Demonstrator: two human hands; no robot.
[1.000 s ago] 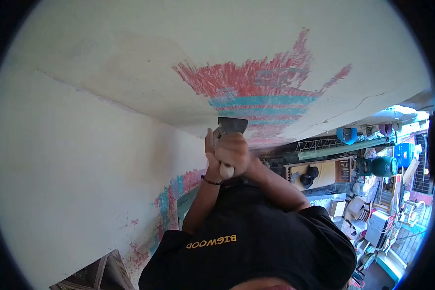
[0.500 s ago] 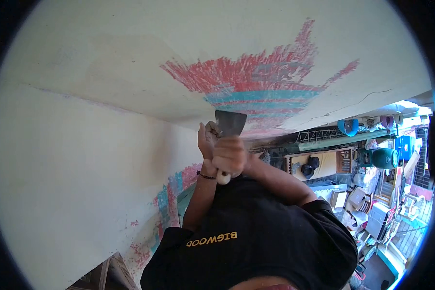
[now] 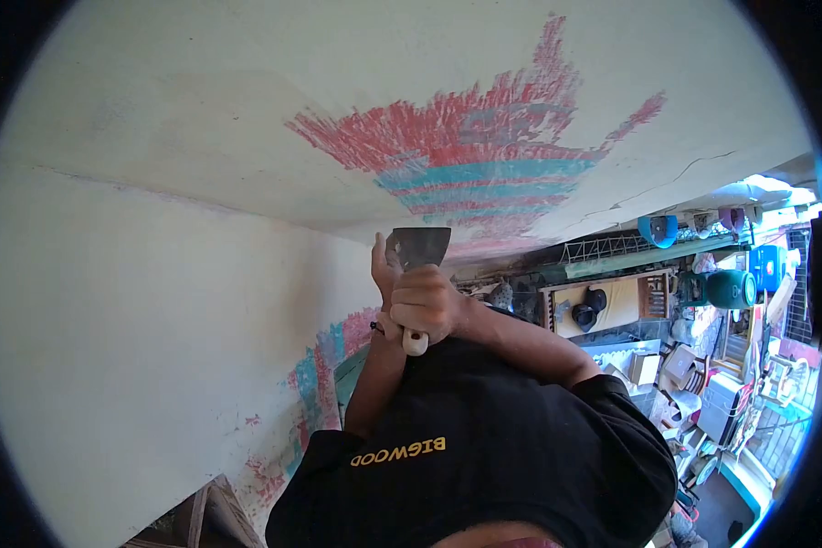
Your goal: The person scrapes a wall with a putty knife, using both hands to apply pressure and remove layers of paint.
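My right hand (image 3: pixel 421 301) is closed round the pale handle of a putty knife. The knife's wide dark blade (image 3: pixel 422 245) points up toward the wall, below its painted stripes. Behind it, my left hand (image 3: pixel 384 265) is raised with one digit stretched up and apart; the blade and my right hand hide part of it. A dark bracelet (image 3: pixel 376 327) is on the left wrist. The pale wall (image 3: pixel 338 73) bears rough red strokes (image 3: pixel 393 132) and turquoise bands (image 3: pixel 502 171).
Red and turquoise marks (image 3: pixel 306 379) also run down the left wall. At the right are a yellow-topped bench (image 3: pixel 615 304) with a black item on it, a green container (image 3: pixel 731 289), a blue container (image 3: pixel 767 268), boxes and clutter. A crack (image 3: pixel 680 176) crosses the wall.
My right hand and the putty knife have moved slightly down and left, and the blade is farther from the turquoise bands. The wall marks have shifted left and up in the view.
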